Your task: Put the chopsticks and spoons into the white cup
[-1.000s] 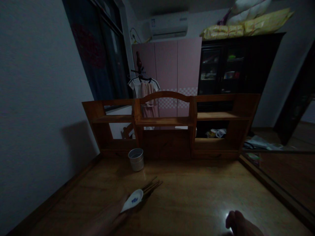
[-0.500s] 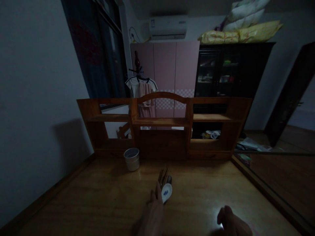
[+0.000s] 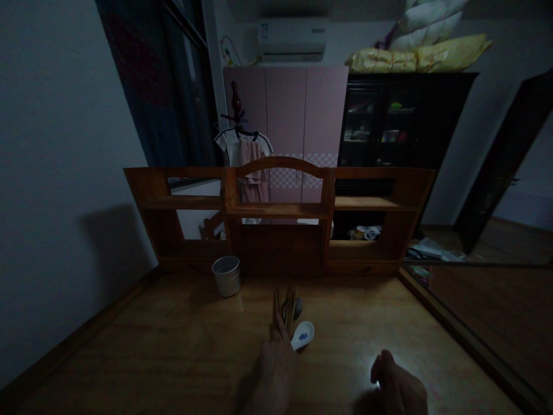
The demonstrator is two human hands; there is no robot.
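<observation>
Head view: bundle of thin brown wooden sticks [image 3: 289, 305] lies just ahead of the left hand [image 3: 277, 354], on or barely over the yellowish wooden table [image 3: 173, 340], long axis running away from the person. White ceramic spoon with blue motif [image 3: 305, 333] slants off rightward; dark rounded piece [image 3: 298, 309] beside the sticks. Left hand nearer, back upward, index finger stretched along them; gripping or merely resting, cannot tell. Right hand [image 3: 398, 383] well apart, fingers curled in, nothing showing in it.
</observation>
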